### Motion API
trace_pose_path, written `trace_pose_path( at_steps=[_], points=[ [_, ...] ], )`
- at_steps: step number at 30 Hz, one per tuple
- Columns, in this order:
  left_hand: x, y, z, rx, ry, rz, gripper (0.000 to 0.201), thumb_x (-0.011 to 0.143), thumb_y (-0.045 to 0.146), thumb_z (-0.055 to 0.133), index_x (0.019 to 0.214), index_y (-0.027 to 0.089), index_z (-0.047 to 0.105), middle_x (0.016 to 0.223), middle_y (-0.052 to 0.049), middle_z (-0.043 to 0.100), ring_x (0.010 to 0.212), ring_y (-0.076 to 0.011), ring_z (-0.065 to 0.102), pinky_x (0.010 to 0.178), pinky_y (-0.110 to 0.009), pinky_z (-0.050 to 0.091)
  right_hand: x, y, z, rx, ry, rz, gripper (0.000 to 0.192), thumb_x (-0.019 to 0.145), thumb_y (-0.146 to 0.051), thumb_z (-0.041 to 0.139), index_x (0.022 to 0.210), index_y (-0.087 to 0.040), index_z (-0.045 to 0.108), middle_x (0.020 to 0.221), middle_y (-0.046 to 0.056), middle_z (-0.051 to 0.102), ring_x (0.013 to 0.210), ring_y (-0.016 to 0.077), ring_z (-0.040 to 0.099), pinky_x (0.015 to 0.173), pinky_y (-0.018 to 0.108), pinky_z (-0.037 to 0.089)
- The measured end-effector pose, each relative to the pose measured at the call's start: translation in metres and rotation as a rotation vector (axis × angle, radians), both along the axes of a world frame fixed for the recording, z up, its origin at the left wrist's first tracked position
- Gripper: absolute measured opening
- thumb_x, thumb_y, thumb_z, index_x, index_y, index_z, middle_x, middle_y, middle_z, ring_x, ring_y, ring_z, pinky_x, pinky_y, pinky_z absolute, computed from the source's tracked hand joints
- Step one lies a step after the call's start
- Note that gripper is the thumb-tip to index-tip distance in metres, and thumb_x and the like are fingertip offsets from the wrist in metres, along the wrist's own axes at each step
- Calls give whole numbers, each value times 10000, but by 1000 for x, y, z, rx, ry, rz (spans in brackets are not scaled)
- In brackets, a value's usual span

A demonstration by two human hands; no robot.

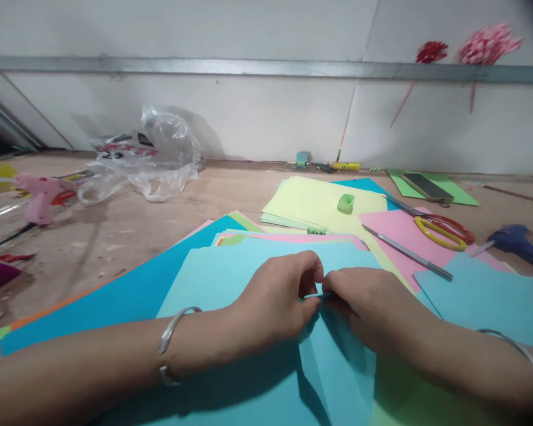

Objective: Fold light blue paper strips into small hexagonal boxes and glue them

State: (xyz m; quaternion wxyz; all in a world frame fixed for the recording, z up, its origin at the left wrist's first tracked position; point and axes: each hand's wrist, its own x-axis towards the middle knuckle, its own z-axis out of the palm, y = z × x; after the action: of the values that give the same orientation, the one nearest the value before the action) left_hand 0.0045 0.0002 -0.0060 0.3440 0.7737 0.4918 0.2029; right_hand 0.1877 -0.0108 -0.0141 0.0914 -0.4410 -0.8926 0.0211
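Observation:
My left hand [278, 296] and my right hand [368, 305] meet fingertip to fingertip at the middle of a light blue sheet of paper [213, 278]. Both pinch a raised fold of that sheet between thumb and fingers. A creased flap of the same paper [337, 373] slopes down toward me below the hands. Each wrist wears a silver bangle. The sheet lies on top of a stack of coloured papers: a darker blue sheet [128, 296] to the left, pink and pale green edges behind.
Right of the hands lie a grey pen [408, 253], yellow-and-red scissors [442, 229], pale yellow paper [315, 204] with a small green piece on it, and a dark blue tool [517, 242]. A pink glue gun [42, 195] and crumpled plastic bag [146, 160] sit at the left. Paper flowers hang on the wall.

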Motion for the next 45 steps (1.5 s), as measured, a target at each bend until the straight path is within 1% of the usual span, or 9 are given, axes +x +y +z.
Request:
trace_pose_path(
  at_steps=[8, 14, 18, 25, 30, 32, 39, 42, 45],
  points=[
    [-7, -2, 6, -19, 151, -109, 146, 755, 254, 613, 882, 191, 647, 859, -47, 693, 737, -191, 599, 654, -302, 450, 0, 2, 0, -30, 40, 38, 176, 748, -29, 523, 674, -176, 585, 603, -4, 606, 524, 124, 495, 516, 255, 218],
    [-5, -2, 10, 92, 429, -169, 133, 771, 233, 596, 736, 186, 715, 735, -62, 713, 692, -201, 617, 614, -285, 383, -5, -6, 8, -179, 47, 27, 124, 781, -79, 577, 722, -185, 603, 619, -17, 629, 526, 122, 514, 508, 250, 214],
    [-4, -5, 12, 149, 523, -180, 134, 762, 222, 601, 715, 189, 723, 744, -67, 715, 706, -208, 612, 591, -280, 347, -8, -9, 11, -227, 41, 19, 86, 778, -112, 603, 732, -183, 617, 640, -8, 650, 527, 123, 516, 502, 253, 196],
    [-4, -8, 9, 195, 517, -182, 137, 774, 265, 624, 700, 187, 708, 710, -60, 695, 682, -201, 596, 578, -275, 339, -4, -10, 5, -3, 62, 86, 135, 720, -71, 546, 637, -177, 540, 559, -15, 545, 485, 105, 389, 506, 273, 146],
    [-7, -7, 14, 133, 403, -226, 155, 810, 300, 617, 820, 204, 739, 773, -58, 722, 716, -202, 621, 620, -276, 390, -2, -10, -2, 144, 124, 150, 146, 727, -83, 504, 619, -181, 508, 522, -14, 498, 469, 107, 328, 511, 284, 137],
    [-7, -7, 16, 129, 414, -245, 197, 836, 284, 567, 791, 201, 740, 744, -66, 720, 682, -199, 619, 610, -280, 390, -1, -10, -3, 169, 119, 170, 165, 738, -77, 487, 615, -186, 500, 513, -13, 488, 466, 111, 313, 514, 292, 136],
    [-5, -15, 6, 325, 513, -257, 212, 785, 230, 539, 637, 178, 682, 669, -93, 691, 620, -215, 595, 549, -297, 353, -3, -9, -2, 333, 28, 232, 255, 747, 1, 457, 584, -192, 486, 503, 0, 496, 459, 128, 335, 519, 321, 144],
    [-6, -17, 2, 369, 422, -264, 244, 806, 232, 513, 616, 168, 652, 652, -94, 673, 617, -206, 582, 559, -304, 373, -4, -9, -2, 409, 42, 250, 304, 750, 23, 431, 539, -189, 481, 472, 6, 483, 442, 132, 330, 517, 320, 156],
    [-6, -13, 5, 199, 162, -191, 179, 819, 276, 554, 725, 173, 667, 753, -73, 695, 710, -199, 601, 643, -308, 443, -2, -7, -1, 408, 77, 256, 331, 772, 14, 410, 522, -183, 501, 457, 10, 478, 436, 130, 326, 511, 320, 170]
  ],
)
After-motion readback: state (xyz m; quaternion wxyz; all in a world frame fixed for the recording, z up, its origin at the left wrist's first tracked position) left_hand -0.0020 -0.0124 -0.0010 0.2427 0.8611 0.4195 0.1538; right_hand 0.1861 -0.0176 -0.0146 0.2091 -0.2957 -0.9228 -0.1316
